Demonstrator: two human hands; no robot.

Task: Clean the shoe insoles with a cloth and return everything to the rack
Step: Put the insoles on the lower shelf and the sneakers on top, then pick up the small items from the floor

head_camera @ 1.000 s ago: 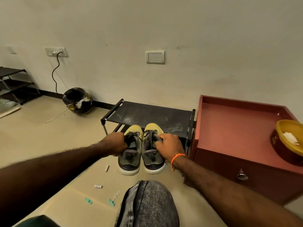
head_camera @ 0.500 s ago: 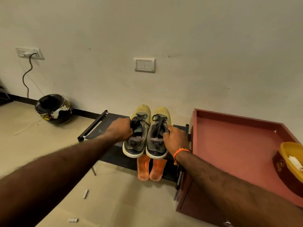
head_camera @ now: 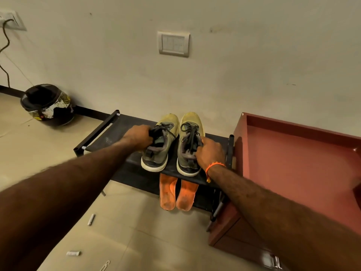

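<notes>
Hands [head_camera: 139, 136] [head_camera: 210, 152] still grip shoes [head_camera: 161, 142] [head_camera: 190, 145], now set on rack [head_camera: 117, 133].

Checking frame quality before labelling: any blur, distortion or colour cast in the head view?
Head view: left forearm smeared by motion blur; both hands, shoes and orange insoles sharp; wide-angle bending at cabinet; warm yellowish cast, soft shadows, no glare.

Shoes [head_camera: 173, 141] on rack [head_camera: 109, 133]; insoles [head_camera: 176, 192] on the shelf below; cabinet [head_camera: 293, 153] right.
</notes>
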